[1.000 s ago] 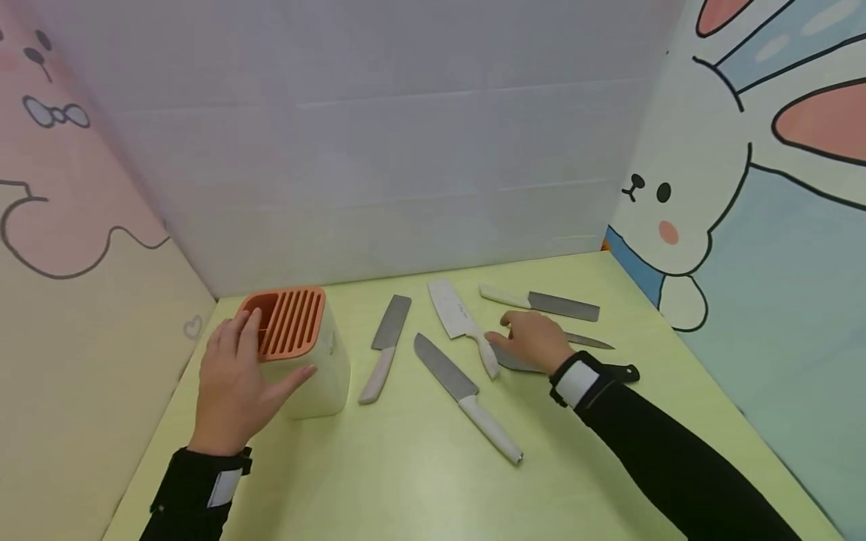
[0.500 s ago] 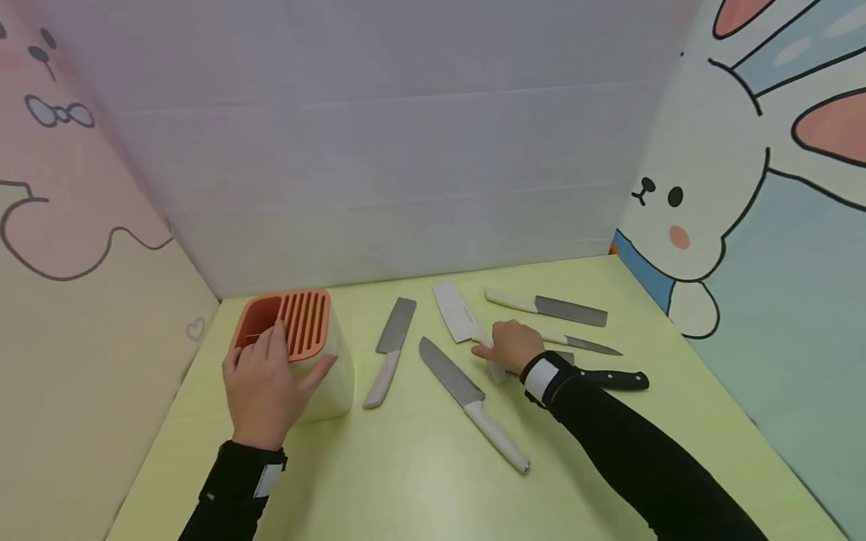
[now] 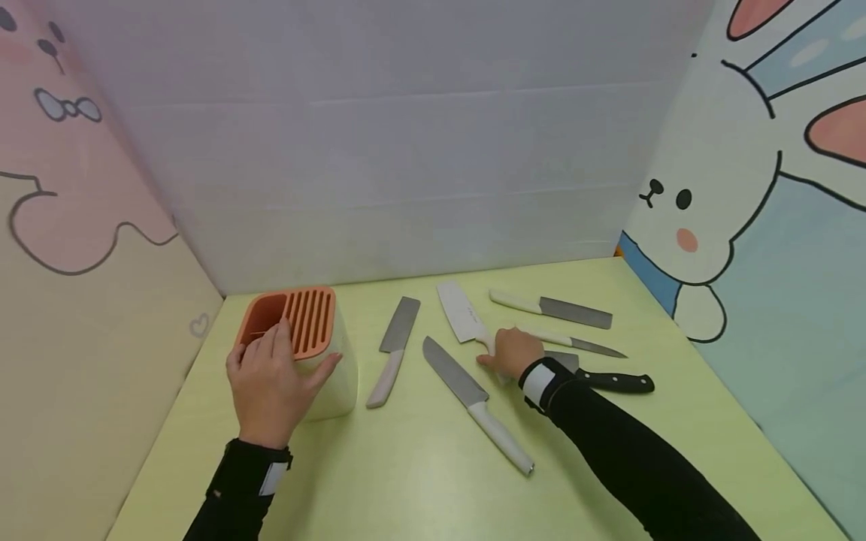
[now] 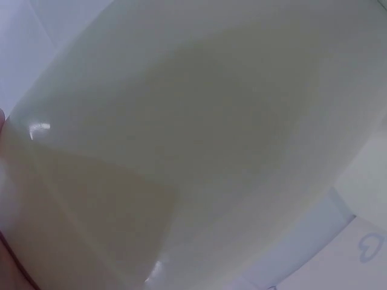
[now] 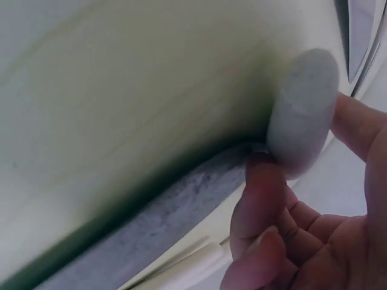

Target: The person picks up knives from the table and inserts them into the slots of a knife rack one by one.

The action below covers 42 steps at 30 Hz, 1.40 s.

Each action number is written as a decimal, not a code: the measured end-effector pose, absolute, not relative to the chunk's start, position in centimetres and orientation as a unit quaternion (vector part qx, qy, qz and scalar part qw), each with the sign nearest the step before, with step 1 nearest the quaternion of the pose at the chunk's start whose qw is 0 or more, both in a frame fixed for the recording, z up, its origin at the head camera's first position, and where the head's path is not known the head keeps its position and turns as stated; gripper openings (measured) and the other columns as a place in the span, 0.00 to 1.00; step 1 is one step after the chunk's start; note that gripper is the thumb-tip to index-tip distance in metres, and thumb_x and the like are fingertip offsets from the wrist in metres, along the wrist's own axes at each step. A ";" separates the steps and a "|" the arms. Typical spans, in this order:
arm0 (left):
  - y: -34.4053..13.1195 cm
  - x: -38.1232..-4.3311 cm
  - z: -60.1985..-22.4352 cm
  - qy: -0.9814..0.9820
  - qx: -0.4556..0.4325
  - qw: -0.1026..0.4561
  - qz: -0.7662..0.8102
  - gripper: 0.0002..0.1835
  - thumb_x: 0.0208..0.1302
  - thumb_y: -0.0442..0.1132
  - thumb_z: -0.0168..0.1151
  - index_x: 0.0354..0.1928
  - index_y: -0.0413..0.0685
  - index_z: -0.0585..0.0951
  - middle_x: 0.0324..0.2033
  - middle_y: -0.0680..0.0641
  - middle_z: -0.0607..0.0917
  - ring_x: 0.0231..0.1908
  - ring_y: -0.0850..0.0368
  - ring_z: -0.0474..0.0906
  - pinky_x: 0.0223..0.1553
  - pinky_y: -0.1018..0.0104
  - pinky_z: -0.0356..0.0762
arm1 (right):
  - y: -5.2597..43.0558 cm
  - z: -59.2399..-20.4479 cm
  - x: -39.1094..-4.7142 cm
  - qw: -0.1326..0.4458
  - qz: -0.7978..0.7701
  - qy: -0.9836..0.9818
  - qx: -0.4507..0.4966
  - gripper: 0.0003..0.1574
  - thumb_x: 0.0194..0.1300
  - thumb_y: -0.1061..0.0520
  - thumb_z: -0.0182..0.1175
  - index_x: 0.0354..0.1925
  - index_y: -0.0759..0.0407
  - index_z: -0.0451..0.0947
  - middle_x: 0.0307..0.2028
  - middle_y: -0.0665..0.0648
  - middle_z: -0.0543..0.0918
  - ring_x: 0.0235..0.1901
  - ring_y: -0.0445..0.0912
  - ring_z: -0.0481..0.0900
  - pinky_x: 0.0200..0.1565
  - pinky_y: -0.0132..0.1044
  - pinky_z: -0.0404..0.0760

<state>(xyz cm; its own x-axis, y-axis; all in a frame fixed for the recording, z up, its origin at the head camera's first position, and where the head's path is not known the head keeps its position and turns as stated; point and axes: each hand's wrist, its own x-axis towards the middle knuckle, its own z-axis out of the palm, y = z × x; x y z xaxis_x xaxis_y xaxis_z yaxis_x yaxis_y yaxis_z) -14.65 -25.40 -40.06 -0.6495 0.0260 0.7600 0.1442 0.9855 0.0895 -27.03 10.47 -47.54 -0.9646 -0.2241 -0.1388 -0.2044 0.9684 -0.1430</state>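
My right hand (image 3: 516,352) pinches the white handle of a cleaver (image 3: 460,312) between thumb and fingers. The rounded handle end (image 5: 305,103) shows up close in the right wrist view, the blade pointing away toward the back wall. Just right of that hand lies a black-handled knife (image 3: 616,382), its blade partly hidden by the hand and wrist. At the left, my left hand (image 3: 274,383) grips the front rim of a cream knife block (image 3: 338,391) with an orange slotted top, fingertips over the open compartment and thumb along the side. Its pale wall (image 4: 211,139) fills the left wrist view.
A pale-handled knife (image 3: 395,349) lies beside the block, and a larger chef's knife (image 3: 476,406) lies across the middle of the yellow table (image 3: 406,496). Toward the back right are a white-handled knife (image 3: 551,306) and a slim paring knife (image 3: 582,344). Walls enclose the back and sides.
My right hand has moved left from above the black-handled knife to the cleaver handle and taken hold. My left hand has shifted right, its fingers now over the block's front rim.
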 end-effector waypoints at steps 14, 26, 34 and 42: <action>-25.3 -14.7 -40.0 -0.904 -0.046 0.418 -0.075 0.49 0.42 0.68 0.63 0.55 0.30 0.73 0.44 0.30 0.80 0.41 0.34 0.75 0.48 0.33 0.63 | 10.6 -48.5 -26.9 0.036 -0.072 0.989 -0.126 0.26 0.61 0.39 0.59 0.27 0.61 0.72 0.16 0.56 0.72 0.16 0.48 0.72 0.19 0.42 0.73; -25.3 -14.6 -40.0 -0.907 -0.040 0.411 -0.079 0.49 0.42 0.69 0.63 0.54 0.31 0.73 0.46 0.31 0.80 0.42 0.34 0.74 0.48 0.33 0.62 | 10.4 -48.4 -27.0 0.020 -0.106 0.987 -0.121 0.25 0.62 0.44 0.58 0.19 0.59 0.69 0.11 0.54 0.69 0.11 0.46 0.69 0.14 0.38 0.66; -25.3 -14.6 -40.2 -0.906 -0.040 0.413 -0.079 0.49 0.43 0.69 0.62 0.54 0.30 0.73 0.45 0.31 0.80 0.42 0.34 0.73 0.47 0.34 0.63 | 10.4 -47.7 -26.7 0.026 -0.129 0.984 -0.122 0.24 0.62 0.45 0.56 0.20 0.60 0.68 0.12 0.54 0.68 0.12 0.47 0.68 0.14 0.37 0.64; -25.4 -14.5 -40.0 -0.913 -0.041 0.398 -0.076 0.50 0.43 0.70 0.60 0.55 0.30 0.72 0.48 0.31 0.78 0.47 0.33 0.69 0.47 0.35 0.65 | 11.0 -47.0 -26.3 0.030 -0.144 0.980 -0.131 0.24 0.63 0.45 0.56 0.18 0.59 0.67 0.13 0.55 0.70 0.12 0.47 0.69 0.14 0.37 0.64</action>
<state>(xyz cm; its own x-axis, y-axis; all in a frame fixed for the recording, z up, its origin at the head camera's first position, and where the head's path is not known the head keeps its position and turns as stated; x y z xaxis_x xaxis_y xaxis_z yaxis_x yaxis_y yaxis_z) -14.53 -25.35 -40.00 -0.6797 0.0140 0.7334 0.1352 0.9851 0.1064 -26.28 11.00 -47.03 -0.9637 -0.2662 -0.0216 -0.2488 0.9242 -0.2896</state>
